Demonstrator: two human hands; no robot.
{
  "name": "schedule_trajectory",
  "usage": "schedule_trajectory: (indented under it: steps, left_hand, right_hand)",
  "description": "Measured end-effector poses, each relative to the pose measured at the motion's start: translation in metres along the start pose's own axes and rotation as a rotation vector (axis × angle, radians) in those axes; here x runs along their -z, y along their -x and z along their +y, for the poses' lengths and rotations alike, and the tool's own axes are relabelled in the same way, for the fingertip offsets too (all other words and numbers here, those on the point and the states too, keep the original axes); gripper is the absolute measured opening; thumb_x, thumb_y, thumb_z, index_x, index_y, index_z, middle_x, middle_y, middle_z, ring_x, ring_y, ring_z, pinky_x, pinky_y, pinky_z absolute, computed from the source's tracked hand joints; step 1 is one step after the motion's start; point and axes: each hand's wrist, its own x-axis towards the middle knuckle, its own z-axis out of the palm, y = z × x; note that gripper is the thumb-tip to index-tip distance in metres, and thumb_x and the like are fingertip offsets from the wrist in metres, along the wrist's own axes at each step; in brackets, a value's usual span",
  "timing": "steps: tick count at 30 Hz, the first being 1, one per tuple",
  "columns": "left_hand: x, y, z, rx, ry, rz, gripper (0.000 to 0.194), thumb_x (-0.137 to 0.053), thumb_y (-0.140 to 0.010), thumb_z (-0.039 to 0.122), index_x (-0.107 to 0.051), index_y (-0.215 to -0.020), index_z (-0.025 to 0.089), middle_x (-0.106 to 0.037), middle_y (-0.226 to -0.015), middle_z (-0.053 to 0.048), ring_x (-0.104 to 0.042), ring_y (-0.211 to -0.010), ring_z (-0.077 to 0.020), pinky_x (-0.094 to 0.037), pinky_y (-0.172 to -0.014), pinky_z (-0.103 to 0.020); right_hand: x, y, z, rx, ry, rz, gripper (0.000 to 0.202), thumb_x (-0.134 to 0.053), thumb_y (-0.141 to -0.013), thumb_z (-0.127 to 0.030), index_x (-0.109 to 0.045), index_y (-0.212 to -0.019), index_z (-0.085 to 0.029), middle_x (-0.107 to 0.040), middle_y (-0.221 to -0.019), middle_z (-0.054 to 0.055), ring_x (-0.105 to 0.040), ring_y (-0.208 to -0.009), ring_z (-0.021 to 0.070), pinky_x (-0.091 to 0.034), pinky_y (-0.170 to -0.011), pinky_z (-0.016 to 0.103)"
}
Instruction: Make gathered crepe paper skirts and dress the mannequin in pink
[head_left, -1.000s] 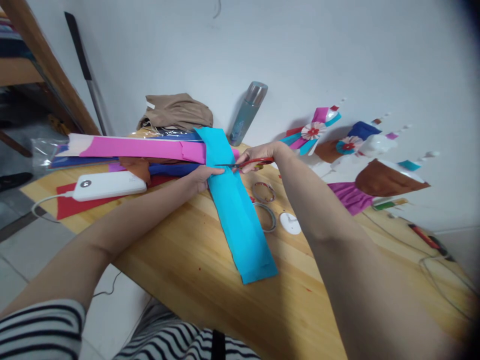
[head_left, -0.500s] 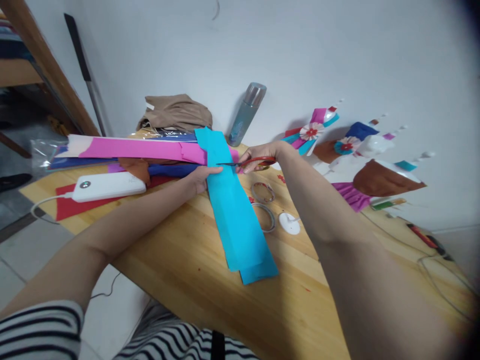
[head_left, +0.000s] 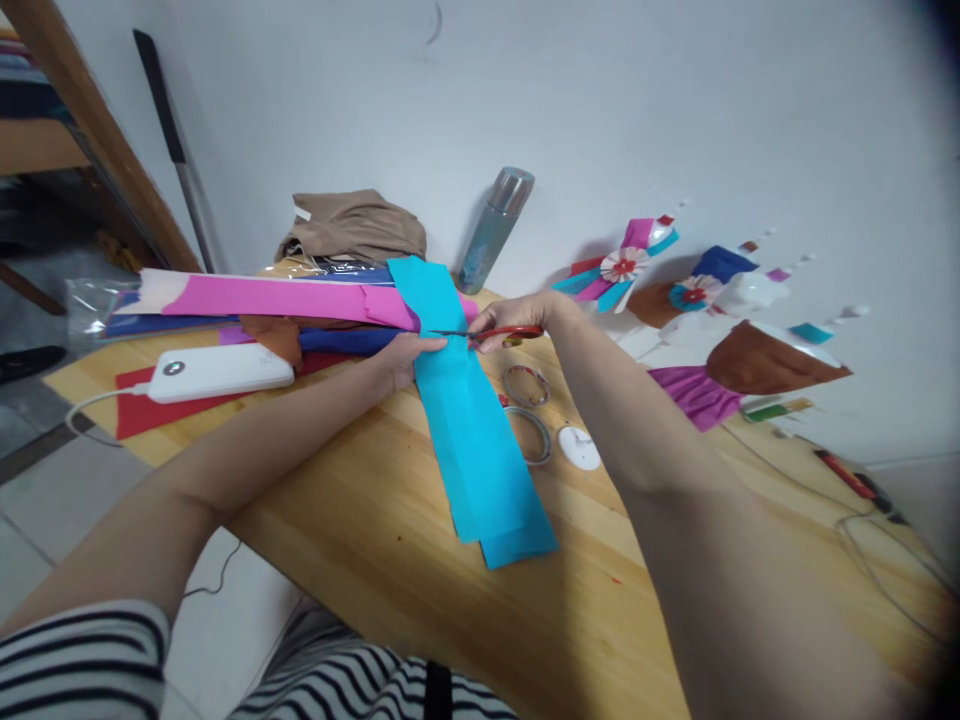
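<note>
A long strip of blue paper [head_left: 480, 460] lies across the wooden table, its upper end over a pink strip [head_left: 277, 298]. My left hand [head_left: 407, 360] grips the blue paper's left edge, thumb on top and pointing right. From the right, my right hand [head_left: 510, 320] is closed round the red-handled scissors [head_left: 525, 331]. Their blades reach leftward across the blue paper, near my left thumb. Whether the blades are parted is too small to tell. Below my right hand lie two rolls of tape [head_left: 526, 385] and a white disc [head_left: 579, 448].
A white power bank [head_left: 221, 373] with a cable lies on red paper at the left. Brown cloth [head_left: 356, 225] and a bottle [head_left: 495, 232] are at the back. Paper-decorated items [head_left: 697, 290] stand at the right, near a red-and-black tool [head_left: 847, 474].
My right hand and the scissors have shifted slightly left, the blades reaching further over the blue paper. My left hand keeps its hold.
</note>
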Motion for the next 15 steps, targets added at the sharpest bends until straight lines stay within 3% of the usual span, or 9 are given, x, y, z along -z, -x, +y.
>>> schedule_trajectory:
  steps: [6,15]
  left_hand:
    - [0.008,-0.006,-0.004,0.024,-0.013,-0.015,0.042,-0.077,-0.066,0.025,-0.070,-0.105,0.011,-0.073,-0.108,-0.015,-0.070,-0.092,-0.0273,-0.052,-0.094,-0.043]
    - [0.007,-0.005,-0.003,0.039,-0.045,-0.021,0.047,-0.076,-0.066,0.025,-0.068,-0.111,0.013,-0.071,-0.113,-0.015,-0.068,-0.100,-0.0311,-0.050,-0.097,-0.047]
  right_hand:
    - [-0.003,-0.003,-0.003,0.046,0.031,-0.019,0.049,-0.084,-0.065,-0.039,-0.065,-0.100,-0.011,-0.048,-0.056,-0.007,-0.039,-0.052,0.0052,-0.031,-0.049,0.021]
    - [-0.011,-0.006,-0.003,0.148,0.079,0.014,0.041,-0.084,-0.063,-0.043,-0.061,-0.079,-0.013,-0.043,-0.059,-0.007,-0.034,-0.058,0.0058,-0.029,-0.054,0.022]
